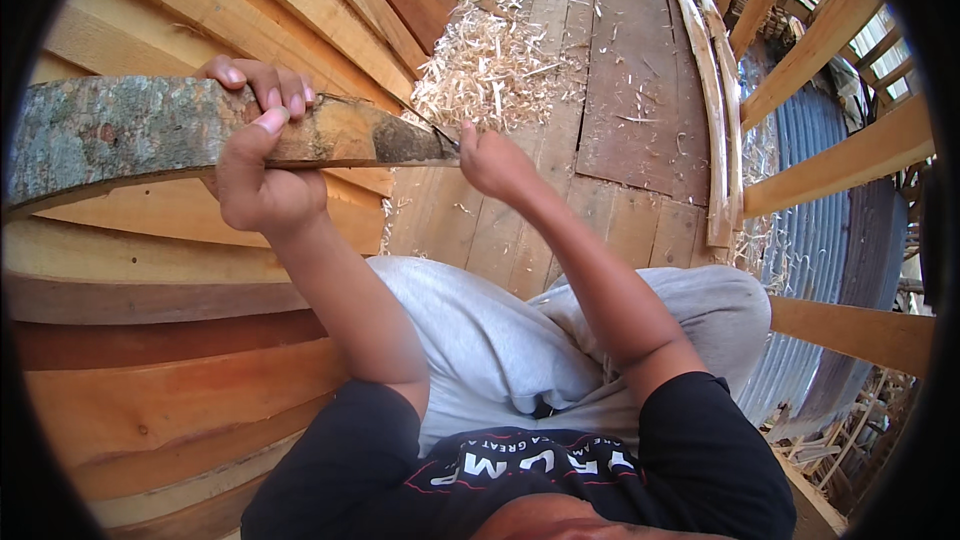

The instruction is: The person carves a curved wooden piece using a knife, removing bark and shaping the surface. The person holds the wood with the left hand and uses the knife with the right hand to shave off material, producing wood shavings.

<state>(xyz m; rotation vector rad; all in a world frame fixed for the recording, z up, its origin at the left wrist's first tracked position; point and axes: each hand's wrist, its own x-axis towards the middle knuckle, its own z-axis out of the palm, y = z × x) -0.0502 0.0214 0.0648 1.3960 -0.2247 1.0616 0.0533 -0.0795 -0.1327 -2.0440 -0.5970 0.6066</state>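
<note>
Closest to my camera I see a black T-shirt with pale print, then grey trousers on bent legs. Past the knees, the left hand clamps a bark-covered piece of wood, thumb on the near side, fingers pressed close together over the far edge. The wood reaches from my left rim to a bare, tapered end in front of the body. At that end, the right hand is curled closed on a thin dark tool; most of its fingers are hidden, so I cannot tell how they pinch it. Further out, I have pale shavings heaped on the floorboards, with two long wood strips lying to the right.
</note>
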